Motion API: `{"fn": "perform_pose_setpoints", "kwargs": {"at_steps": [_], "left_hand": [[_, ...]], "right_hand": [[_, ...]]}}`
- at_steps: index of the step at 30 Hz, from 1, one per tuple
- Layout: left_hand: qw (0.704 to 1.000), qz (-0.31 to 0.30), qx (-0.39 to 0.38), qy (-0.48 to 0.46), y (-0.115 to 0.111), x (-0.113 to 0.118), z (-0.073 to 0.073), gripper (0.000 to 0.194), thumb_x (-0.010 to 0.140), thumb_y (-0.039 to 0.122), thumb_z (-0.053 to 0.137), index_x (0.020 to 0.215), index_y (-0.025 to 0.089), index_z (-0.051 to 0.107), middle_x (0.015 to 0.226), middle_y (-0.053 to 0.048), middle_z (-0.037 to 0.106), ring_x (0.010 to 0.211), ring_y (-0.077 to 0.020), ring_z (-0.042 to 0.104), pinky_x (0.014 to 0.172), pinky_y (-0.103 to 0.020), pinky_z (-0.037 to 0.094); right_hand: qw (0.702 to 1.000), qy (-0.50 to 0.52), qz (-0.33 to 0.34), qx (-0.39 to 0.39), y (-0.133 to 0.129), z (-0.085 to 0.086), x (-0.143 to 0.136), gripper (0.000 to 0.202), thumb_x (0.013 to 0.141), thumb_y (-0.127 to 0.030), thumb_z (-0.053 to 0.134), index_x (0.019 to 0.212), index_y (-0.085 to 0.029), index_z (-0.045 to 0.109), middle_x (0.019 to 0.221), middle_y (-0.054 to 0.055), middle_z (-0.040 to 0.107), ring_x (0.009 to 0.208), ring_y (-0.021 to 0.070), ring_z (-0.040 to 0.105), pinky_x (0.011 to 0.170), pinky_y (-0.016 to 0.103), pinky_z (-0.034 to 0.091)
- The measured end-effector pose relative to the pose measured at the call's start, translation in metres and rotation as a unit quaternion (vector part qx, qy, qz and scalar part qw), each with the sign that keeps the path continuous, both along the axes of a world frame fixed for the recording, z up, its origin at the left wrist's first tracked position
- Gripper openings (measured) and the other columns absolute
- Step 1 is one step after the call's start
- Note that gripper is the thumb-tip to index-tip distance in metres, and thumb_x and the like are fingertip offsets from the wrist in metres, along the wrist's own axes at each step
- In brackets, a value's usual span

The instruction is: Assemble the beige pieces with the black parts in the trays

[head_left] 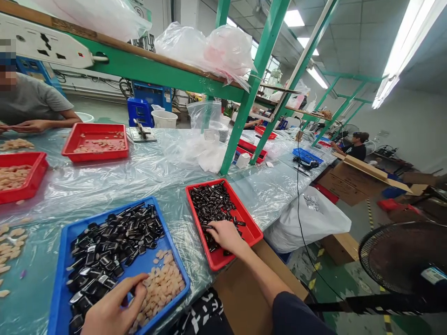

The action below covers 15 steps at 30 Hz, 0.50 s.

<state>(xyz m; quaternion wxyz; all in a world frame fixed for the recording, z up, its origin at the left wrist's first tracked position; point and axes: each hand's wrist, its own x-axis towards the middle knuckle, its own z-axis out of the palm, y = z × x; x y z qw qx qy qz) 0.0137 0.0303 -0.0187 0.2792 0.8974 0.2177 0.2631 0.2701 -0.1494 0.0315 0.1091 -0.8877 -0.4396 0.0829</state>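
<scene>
Black clips (213,204), small, stiff, light and slick, lie under my right hand (225,235), fingers spread, pinchable edgewise; left hand (113,309) loosely curled on beige pieces (160,284).

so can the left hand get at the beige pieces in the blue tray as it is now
Probably yes: the left hand already rests in the blue tray, its fingers at the edge of the beige pieces. Nothing lies between them.
</scene>
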Motion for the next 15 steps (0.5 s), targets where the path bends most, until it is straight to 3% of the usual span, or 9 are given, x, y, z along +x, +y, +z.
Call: {"fn": "perform_pose_setpoints", "kwargs": {"at_steps": [2,4,6,8,11,15], "left_hand": [[0.998,-0.033,0.011,0.049,0.004,0.006,-0.001,0.023,0.079,0.039,0.057,0.085,0.025,0.075,0.084,0.001,0.078,0.066,-0.0166,0.072,0.059,-0.019,0.054],[0.993,-0.069,0.010,0.100,0.001,0.006,0.001,0.027,0.082,0.039,0.052,0.085,0.024,0.075,0.087,0.000,0.078,0.074,-0.0184,0.073,0.067,-0.020,0.055],[0.983,-0.106,-0.007,0.149,-0.001,0.003,0.009,0.031,0.086,0.036,0.047,0.094,0.023,0.075,0.096,-0.002,0.077,0.086,-0.0196,0.073,0.077,-0.023,0.054],[0.979,-0.079,-0.014,0.186,0.002,-0.001,0.019,0.034,0.089,0.032,0.044,0.104,0.021,0.073,0.102,-0.004,0.076,0.090,-0.0192,0.071,0.083,-0.025,0.053],[0.967,0.030,0.017,0.253,0.017,-0.003,0.032,0.032,0.091,0.026,0.044,0.109,0.020,0.070,0.107,-0.007,0.073,0.097,-0.0203,0.067,0.089,-0.029,0.050],[0.924,0.049,0.085,0.369,0.032,0.004,0.034,0.026,0.086,0.020,0.056,0.109,0.016,0.068,0.111,-0.012,0.068,0.108,-0.0247,0.060,0.090,-0.032,0.049]], "right_hand": [[0.999,0.002,-0.030,-0.023,-0.010,0.004,0.010,0.020,0.096,-0.031,0.058,0.109,-0.025,0.071,0.102,0.006,0.075,0.096,0.0215,0.070,0.080,0.027,0.048],[0.998,0.014,-0.051,-0.042,-0.021,0.005,0.012,0.022,0.091,-0.029,0.064,0.111,-0.024,0.070,0.099,0.007,0.075,0.094,0.0236,0.070,0.079,0.028,0.048],[0.996,0.025,-0.071,-0.040,-0.033,0.003,0.011,0.033,0.093,-0.034,0.059,0.123,-0.021,0.064,0.098,0.009,0.074,0.094,0.0257,0.069,0.077,0.031,0.048],[0.995,0.027,-0.098,-0.016,-0.046,-0.003,0.012,0.040,0.097,-0.037,0.049,0.131,-0.018,0.057,0.099,0.011,0.074,0.093,0.0264,0.069,0.074,0.032,0.047],[0.983,0.009,-0.152,0.103,-0.055,-0.018,0.012,0.037,0.093,-0.047,0.048,0.114,-0.022,0.067,0.086,0.006,0.073,0.075,0.0235,0.068,0.061,0.029,0.041],[0.970,0.100,-0.095,0.199,-0.041,-0.031,-0.012,0.052,0.090,-0.062,0.042,0.100,-0.020,0.070,0.066,0.005,0.067,0.056,0.0198,0.060,0.053,0.028,0.037]]}}
